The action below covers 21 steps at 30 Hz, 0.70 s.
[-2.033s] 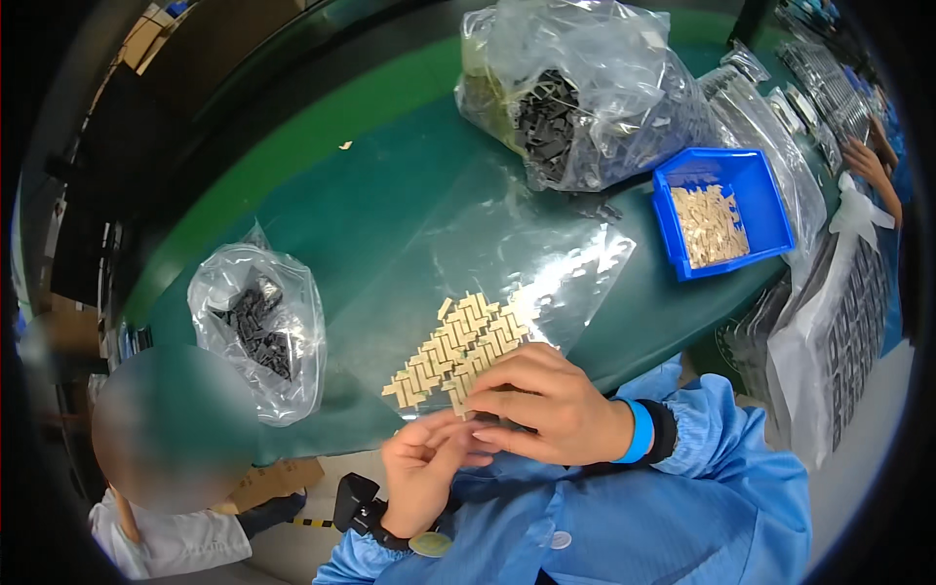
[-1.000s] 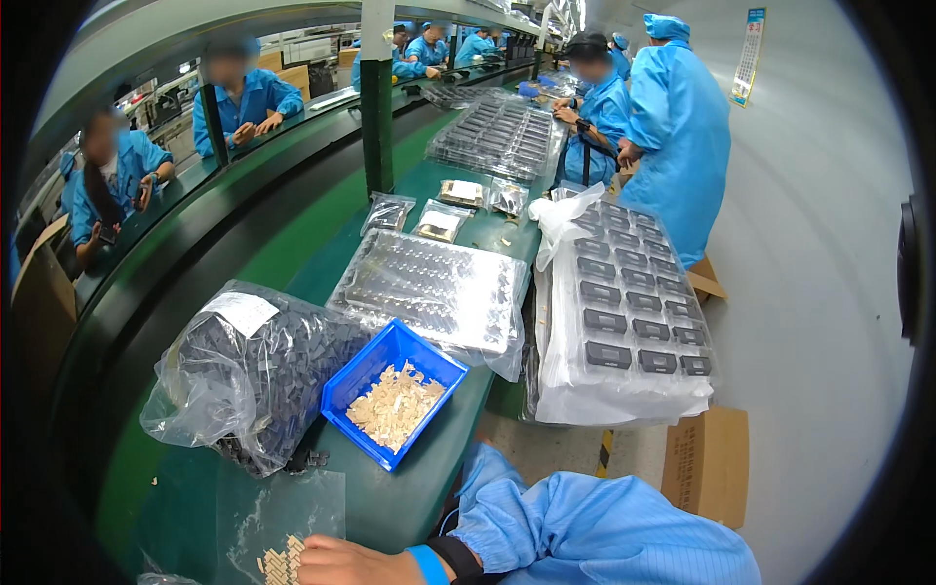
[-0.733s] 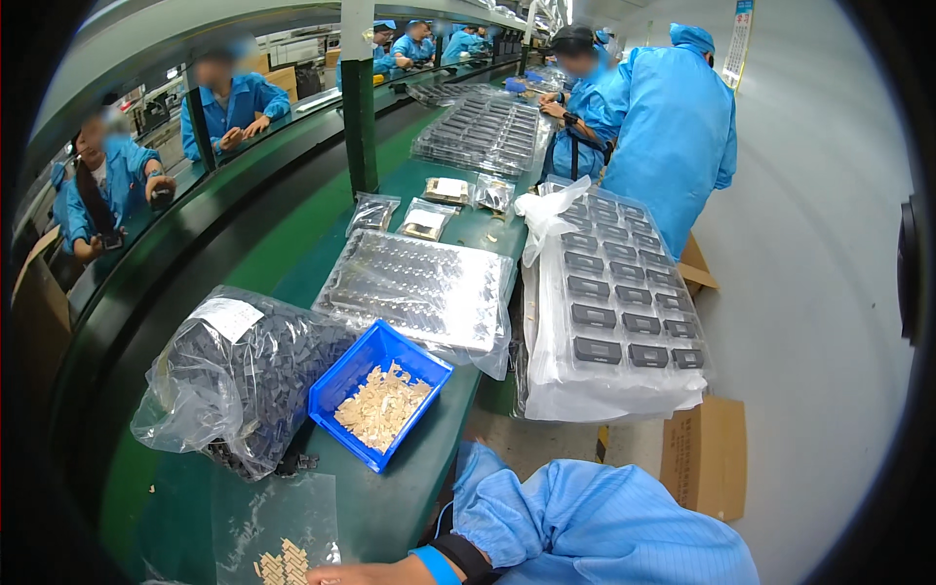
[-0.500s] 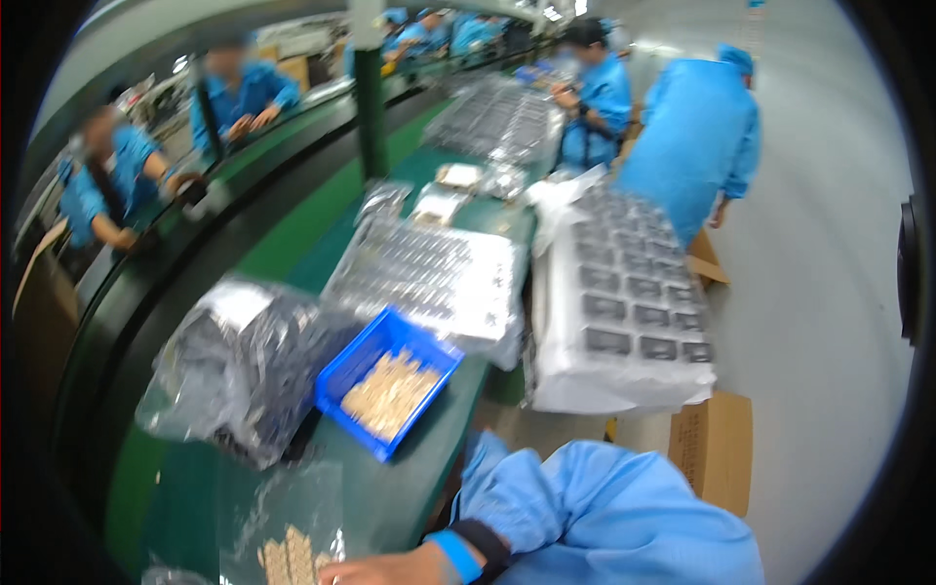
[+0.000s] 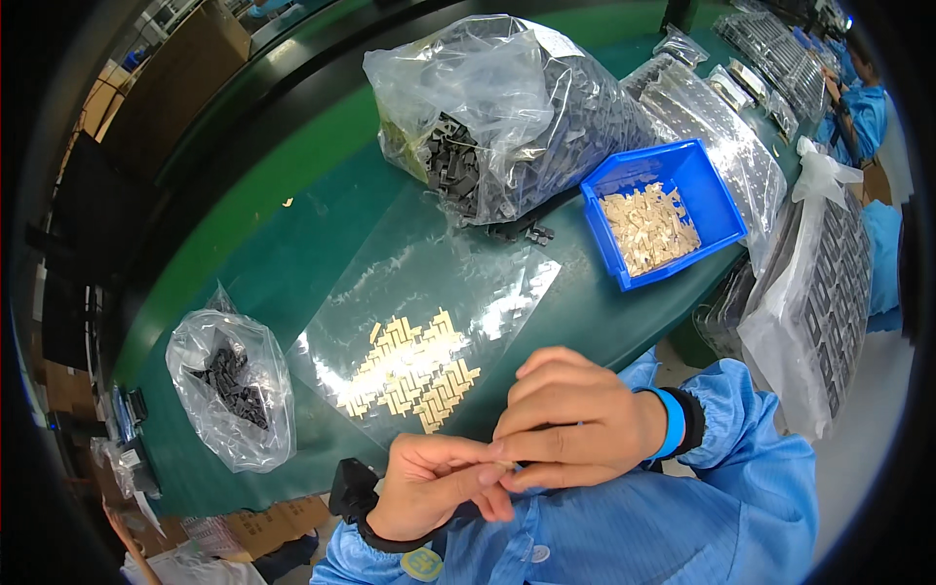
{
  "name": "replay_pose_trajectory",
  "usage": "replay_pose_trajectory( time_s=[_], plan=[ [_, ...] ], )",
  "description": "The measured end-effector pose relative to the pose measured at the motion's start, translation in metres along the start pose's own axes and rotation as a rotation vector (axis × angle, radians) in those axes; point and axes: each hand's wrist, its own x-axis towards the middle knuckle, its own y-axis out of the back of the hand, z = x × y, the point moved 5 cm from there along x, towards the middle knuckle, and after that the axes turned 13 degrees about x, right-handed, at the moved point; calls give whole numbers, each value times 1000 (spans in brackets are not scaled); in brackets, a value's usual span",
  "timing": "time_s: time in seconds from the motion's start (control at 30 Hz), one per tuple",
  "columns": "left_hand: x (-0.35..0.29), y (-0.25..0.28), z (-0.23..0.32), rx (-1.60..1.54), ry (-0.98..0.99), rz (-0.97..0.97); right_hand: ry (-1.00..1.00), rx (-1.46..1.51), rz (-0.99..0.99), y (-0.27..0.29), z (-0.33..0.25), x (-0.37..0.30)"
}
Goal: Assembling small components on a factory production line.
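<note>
My left hand (image 5: 437,485) and my right hand (image 5: 585,421) meet at the fingertips in front of my body, just off the table's near edge. Thumbs and forefingers of both pinch what looks like a small beige piece (image 5: 506,466), mostly covered by the fingers. Beyond them, several beige L-shaped pieces (image 5: 414,370) lie in neat slanting rows on a clear plastic sheet (image 5: 478,278). To the right of the sheet, a blue bin (image 5: 723,205) holds a heap of loose beige pieces (image 5: 648,226).
A large clear bag (image 5: 517,107) of black parts lies open behind the sheet; a smaller bag (image 5: 234,390) of black parts sits left. Wrapped trays (image 5: 717,127) lie beyond the bin. Stacked black trays in white wrap (image 5: 819,302) stand right. A person in blue (image 5: 863,107) is far right.
My view has swung left and down toward the table. My right hand, earlier at the beige pieces on the sheet, is now against my left hand, which has come into view.
</note>
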Motion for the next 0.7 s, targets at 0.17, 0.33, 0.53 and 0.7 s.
replay_pose_trajectory(
  time_s=[0.17, 0.33, 0.53, 0.7],
  plan=[
    [-2, 1, 9, 317, -121, 251, 6, -157, -8, -5, 0, 2],
    [-1, 3, 11, 585, -237, 366, -111, -100, 23, -8, 12, -3],
    [4, -4, 20, 886, -365, 340, -280, 43, 14, -5, 19, -8],
    [4, -4, 15, 798, -335, 285, -467, 320, 43, -4, 31, -12]
  ],
)
